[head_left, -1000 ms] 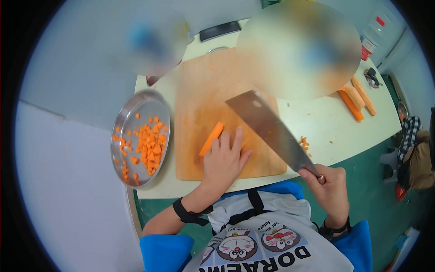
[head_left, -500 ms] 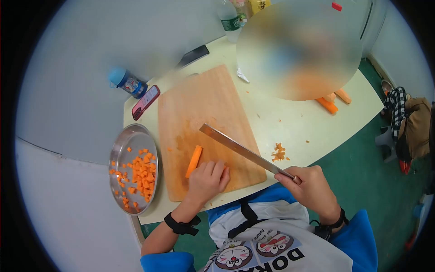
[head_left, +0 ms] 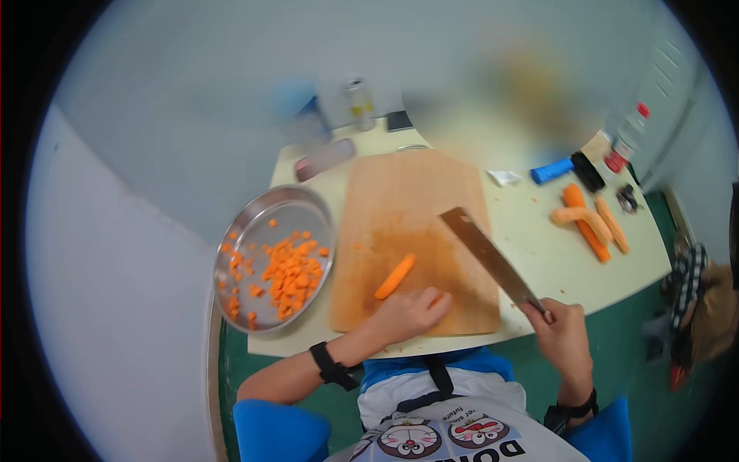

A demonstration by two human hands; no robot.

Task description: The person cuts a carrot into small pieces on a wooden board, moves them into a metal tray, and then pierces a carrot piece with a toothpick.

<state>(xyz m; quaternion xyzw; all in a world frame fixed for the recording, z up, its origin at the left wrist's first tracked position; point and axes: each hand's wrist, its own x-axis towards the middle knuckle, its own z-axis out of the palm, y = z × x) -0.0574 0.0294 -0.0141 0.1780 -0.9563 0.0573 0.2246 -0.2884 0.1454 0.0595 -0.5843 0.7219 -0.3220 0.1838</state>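
Observation:
My right hand (head_left: pixel 562 335) grips the handle of a broad cleaver (head_left: pixel 493 259), its blade raised slantwise over the right side of the wooden cutting board (head_left: pixel 416 185). Fingers curled, my left hand (head_left: pixel 408 316) rests at the board's near edge. A bit of orange shows at its fingertips, a carrot piece (head_left: pixel 436 299) mostly hidden by the hand. Just beyond that hand lies a longer carrot piece (head_left: pixel 396 277), apart from the blade. Left of the board, a round metal pan (head_left: pixel 265 202) holds many diced carrot cubes (head_left: pixel 292 273).
Whole carrots (head_left: pixel 589 223) lie on the table's right side, near a blue-handled peeler-like tool (head_left: pixel 553 171) and a bottle (head_left: pixel 627 142). A phone (head_left: pixel 325 159) and a can (head_left: pixel 358 104) stand behind the pan. A blurred patch hides the far middle.
The view has swung, showing more of the table's right side. My left hand has drawn slightly away from the longer carrot piece. The cleaver stays raised in my right hand.

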